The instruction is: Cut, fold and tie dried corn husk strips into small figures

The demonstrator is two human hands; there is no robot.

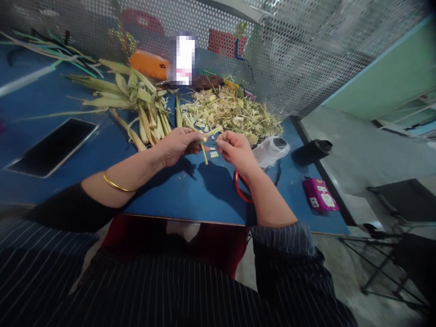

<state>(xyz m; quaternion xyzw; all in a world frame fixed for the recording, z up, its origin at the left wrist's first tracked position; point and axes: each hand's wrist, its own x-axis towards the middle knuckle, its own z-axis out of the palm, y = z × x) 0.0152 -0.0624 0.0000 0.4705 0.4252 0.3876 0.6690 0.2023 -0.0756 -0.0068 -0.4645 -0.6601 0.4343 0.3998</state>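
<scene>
Over the blue table [204,200], my left hand [182,143] pinches a small piece made of pale green husk strips [205,152], with ends sticking out upward right and downward. Close to its right is my right hand [235,150], thumb and fingertips pressed together; whether a thin thread lies between them is too small to tell. Small cut husk bits [214,154] lie below and between the hands. Behind them spreads a heap of husk scraps [235,111]. Long corn husks [146,109] lie behind my left hand.
A spool of white thread [272,151] and a red handle [239,187] are beside my right forearm. Further right are a black cylinder [312,152] and a purple packet [320,195]. A dark phone [54,146] lies left; an orange object [150,64] sits by the perforated metal screen [218,27].
</scene>
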